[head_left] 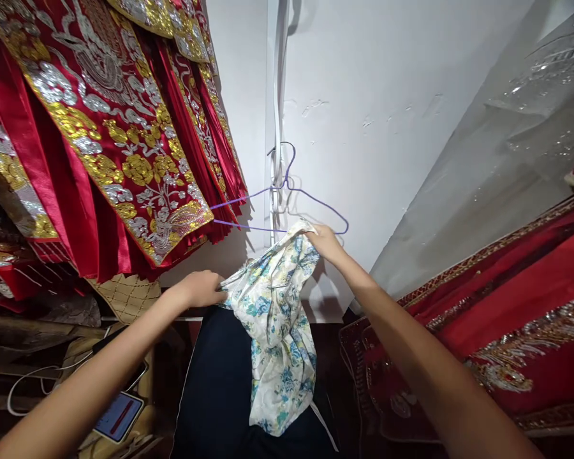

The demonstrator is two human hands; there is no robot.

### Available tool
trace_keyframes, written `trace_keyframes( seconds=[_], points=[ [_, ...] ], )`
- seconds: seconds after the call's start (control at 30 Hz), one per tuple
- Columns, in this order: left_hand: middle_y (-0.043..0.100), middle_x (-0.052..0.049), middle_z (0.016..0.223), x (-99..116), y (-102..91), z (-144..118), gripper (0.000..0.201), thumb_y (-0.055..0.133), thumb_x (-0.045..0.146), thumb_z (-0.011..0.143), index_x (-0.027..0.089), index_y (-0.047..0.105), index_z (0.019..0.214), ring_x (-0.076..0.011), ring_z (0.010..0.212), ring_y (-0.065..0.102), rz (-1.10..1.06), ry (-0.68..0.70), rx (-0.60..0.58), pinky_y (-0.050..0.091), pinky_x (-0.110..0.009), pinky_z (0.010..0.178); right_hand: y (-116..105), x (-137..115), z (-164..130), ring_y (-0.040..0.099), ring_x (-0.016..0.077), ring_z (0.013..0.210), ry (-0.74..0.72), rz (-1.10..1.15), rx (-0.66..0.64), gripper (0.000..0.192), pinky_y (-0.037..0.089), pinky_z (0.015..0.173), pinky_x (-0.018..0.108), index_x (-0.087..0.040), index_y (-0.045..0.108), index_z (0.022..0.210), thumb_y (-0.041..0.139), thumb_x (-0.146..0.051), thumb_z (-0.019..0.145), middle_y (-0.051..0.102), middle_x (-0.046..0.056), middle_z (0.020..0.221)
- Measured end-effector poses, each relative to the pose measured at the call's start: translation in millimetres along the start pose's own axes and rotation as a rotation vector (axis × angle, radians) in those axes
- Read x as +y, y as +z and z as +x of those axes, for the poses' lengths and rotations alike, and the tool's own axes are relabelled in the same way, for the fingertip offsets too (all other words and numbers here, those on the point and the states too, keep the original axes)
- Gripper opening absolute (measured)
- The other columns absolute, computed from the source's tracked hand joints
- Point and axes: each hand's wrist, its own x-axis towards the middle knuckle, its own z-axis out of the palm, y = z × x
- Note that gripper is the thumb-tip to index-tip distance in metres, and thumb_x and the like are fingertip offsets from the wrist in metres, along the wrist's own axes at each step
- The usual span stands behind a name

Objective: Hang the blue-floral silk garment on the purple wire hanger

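A thin white garment with blue, green and yellow flowers hangs bunched between my two hands. My left hand is closed on its left edge. With thumb and fingers pinched, my right hand grips the upper right edge, close by the lower bar of a purple wire hanger. The hanger's hook is up against a white pole or cable. Whether the cloth touches the hanger's bar I cannot tell. Below, the garment drapes over dark cloth, and a thin white strap dangles from its lower right.
Red robes with gold and silver embroidery hang at the left, overlapping the hanger's left end. More red beaded cloth and clear plastic covering are on the right. A phone and white cable lie at lower left.
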Motion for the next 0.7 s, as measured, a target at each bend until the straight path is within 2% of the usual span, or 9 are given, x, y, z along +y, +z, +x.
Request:
trace_keyframes(
  seconds=[0.07,0.2,0.27,0.37,0.43,0.5,0.6,0.63,0.7],
  points=[
    [0.072,-0.011,0.081,-14.1,-7.4,0.2,0.026,0.058,0.044,0.083,0.021,0.069,0.08,-0.0292,0.077,0.068,0.036,-0.029,0.035,0.047,-0.036,0.07,-24.2,1.1,-10.9,0.055,0.0189,0.069,-0.002,-0.061,0.023,0.021,0.039,0.063,0.028,-0.016,0.067,0.074,0.058,-0.035,0.074,0.063,0.001,0.07],
    [0.071,-0.013,0.105,-18.2,-29.1,5.6,0.033,0.045,0.043,0.094,0.02,0.069,0.092,-0.0301,0.103,0.066,-0.03,0.141,0.394,0.049,-0.04,0.091,-68.3,-13.2,-30.5,0.047,0.0153,0.061,-0.001,-0.253,0.074,0.021,0.031,0.057,0.026,-0.017,0.066,0.072,0.056,-0.034,0.076,0.051,-0.002,0.06],
    [0.067,-0.014,0.112,-9.0,-43.6,11.2,0.031,0.045,0.041,0.094,0.019,0.066,0.089,-0.0308,0.111,0.062,-0.068,0.198,0.492,0.049,-0.042,0.096,-80.3,-23.5,-37.2,0.043,0.0141,0.059,-0.008,-0.294,0.096,0.021,0.029,0.055,0.026,-0.017,0.063,0.067,0.056,-0.035,0.076,0.047,-0.003,0.057],
    [0.064,-0.013,0.114,12.1,-64.5,22.2,0.023,0.047,0.033,0.091,0.019,0.06,0.08,-0.0294,0.111,0.061,-0.145,0.297,0.559,0.05,-0.042,0.096,-84.2,-37.5,-46.6,0.042,0.0131,0.057,-0.032,-0.29,0.076,0.018,0.028,0.054,0.025,-0.017,0.061,0.064,0.056,-0.03,0.074,0.047,-0.003,0.056],
    [0.063,-0.012,0.116,26.5,-75.3,30.2,0.015,0.048,0.027,0.09,0.019,0.057,0.081,-0.0273,0.114,0.06,-0.211,0.386,0.649,0.048,-0.04,0.099,-80.4,-44.6,-53.6,0.049,0.0143,0.059,-0.025,-0.223,-0.004,0.017,0.033,0.055,0.025,-0.016,0.068,0.072,0.053,-0.025,0.073,0.056,-0.002,0.061],
    [0.064,-0.01,0.118,37.1,-83.2,38.4,0.012,0.048,0.02,0.088,0.019,0.059,0.094,-0.0255,0.117,0.058,-0.264,0.419,0.754,0.046,-0.039,0.103,-75.6,-50.5,-61.1,0.061,0.0179,0.07,-0.023,-0.122,-0.145,0.029,0.042,0.062,0.026,-0.017,0.074,0.087,0.05,-0.019,0.071,0.07,0.001,0.077],
    [0.065,-0.009,0.122,40.0,-89.5,50.7,0.042,0.045,0.011,0.086,0.019,0.055,0.126,-0.0243,0.117,0.059,-0.306,0.387,0.822,0.046,-0.04,0.104,-75.0,-59.3,-72.5,0.068,0.0213,0.094,-0.061,-0.058,-0.286,0.051,0.05,0.078,0.029,-0.021,0.077,0.107,0.048,-0.011,0.067,0.076,0.003,0.107],
    [0.066,-0.01,0.12,37.3,-90.3,54.4,0.045,0.043,0.011,0.087,0.019,0.055,0.13,-0.0244,0.114,0.059,-0.308,0.367,0.825,0.046,-0.04,0.102,-77.5,-62.4,-76.2,0.068,0.0204,0.094,-0.069,-0.062,-0.271,0.057,0.05,0.077,0.029,-0.023,0.076,0.114,0.048,-0.009,0.066,0.075,0.003,0.11],
    [0.068,-0.01,0.114,28.8,-91.3,60.0,0.041,0.042,0.014,0.089,0.018,0.06,0.126,-0.0257,0.108,0.061,-0.291,0.32,0.824,0.048,-0.042,0.099,-86.3,-67.9,-82.6,0.066,0.0166,0.076,-0.076,-0.056,-0.121,0.063,0.048,0.064,0.026,-0.025,0.07,0.128,0.053,-0.009,0.069,0.077,0.003,0.097]
  ],
)
